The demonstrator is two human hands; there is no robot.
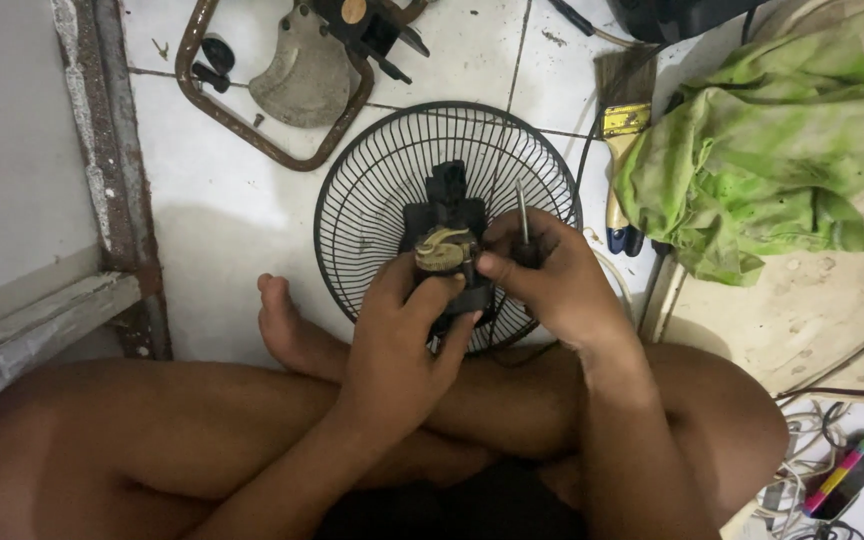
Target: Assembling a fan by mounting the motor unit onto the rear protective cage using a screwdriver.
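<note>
Probably a home repair corner, white tiled floor [242, 215], fan grille [372, 190], paintbrush [620, 150], green rag [752, 150], tangled cables [802, 480]

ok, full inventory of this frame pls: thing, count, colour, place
fan motor: 1, black with tan windings, held over the grille
screwdriver: 1, metal shaft, in the right hand
fan grille: 1, black wire, on the floor, centre
paintbrush: 1, yellow band, dark bristles, right of the grille
cloth: 1, green, stained, upper right
metal frame: 1, rusty, top left, around a grey part
grey part: 1, top, inside the frame
cables: several, pale and dark, lower right
striped tool: 1, multicoloured, bottom right corner
floor tiles: white, dirty
left hand: grips the motor from below
right hand: holds the screwdriver, thumb on the motor
legs: crossed, bare, one foot beside the grille
</note>
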